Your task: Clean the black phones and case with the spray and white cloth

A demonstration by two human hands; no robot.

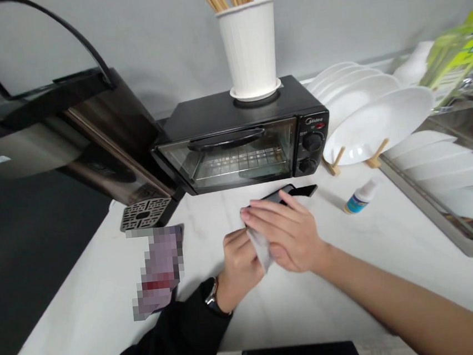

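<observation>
My left hand (241, 258), with a watch (212, 297) at its wrist, is curled closed on a thin white cloth or tissue (262, 248) in front of the oven. Over the upper part of the cloth lies my right hand (289, 229), its fingers stretched out and its thumb bent near the cloth's edge. Whatever is between the two hands is hidden. Just behind the right fingers lies a flat black object (311, 190), partly covered, so its kind is unclear. A small white spray bottle (359, 199) with a blue label stands to the right.
A black toaster oven (233, 139) stands behind, with a white cup (249, 48) of chopsticks on top. On the left are a drink dispenser (145, 213) and a blurred-out flat item (161, 268). White plates (382, 121) and a dish rack (440, 208) stand at the right.
</observation>
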